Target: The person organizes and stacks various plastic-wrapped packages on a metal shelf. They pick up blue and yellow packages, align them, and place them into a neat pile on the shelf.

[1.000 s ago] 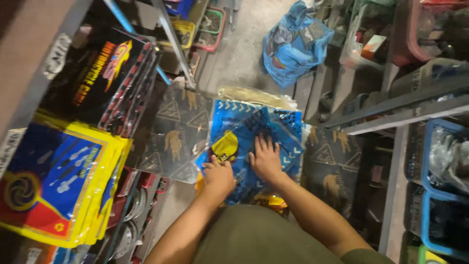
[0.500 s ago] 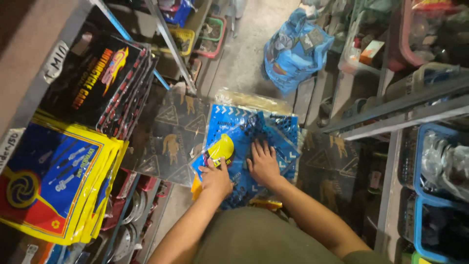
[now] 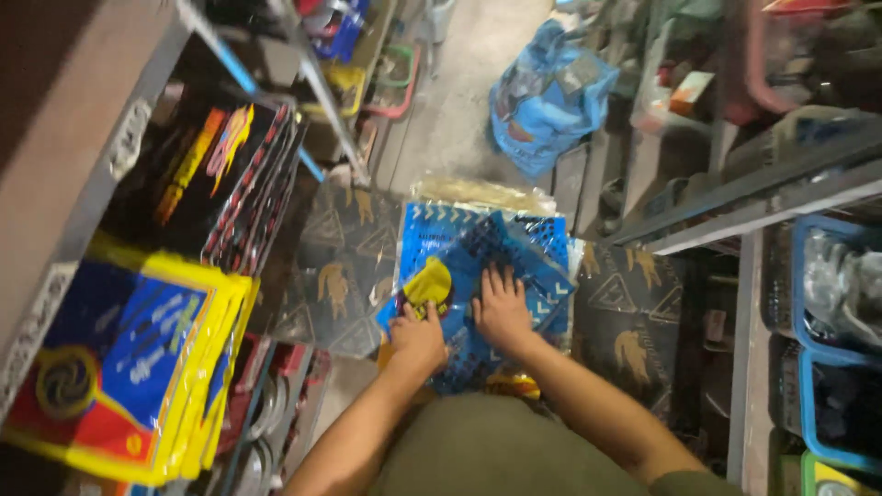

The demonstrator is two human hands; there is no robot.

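Though blurred — hands [image 3: 459,326] on blue packet [image 3: 478,276].

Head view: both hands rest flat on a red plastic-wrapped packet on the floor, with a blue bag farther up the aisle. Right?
Not quite. The head view shows the left hand and right hand on a blue packet, not red. The blue bag does lie farther up the aisle.

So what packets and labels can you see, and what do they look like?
Flat blue plastic packet with yellow round patch: in the middle, under the left hand and right hand.
Stack of flat blue, yellow and red packets: left shelf, near.
Flat black packets with orange markings: left shelf, further back.
Crumpled blue plastic bag: on the floor ahead.
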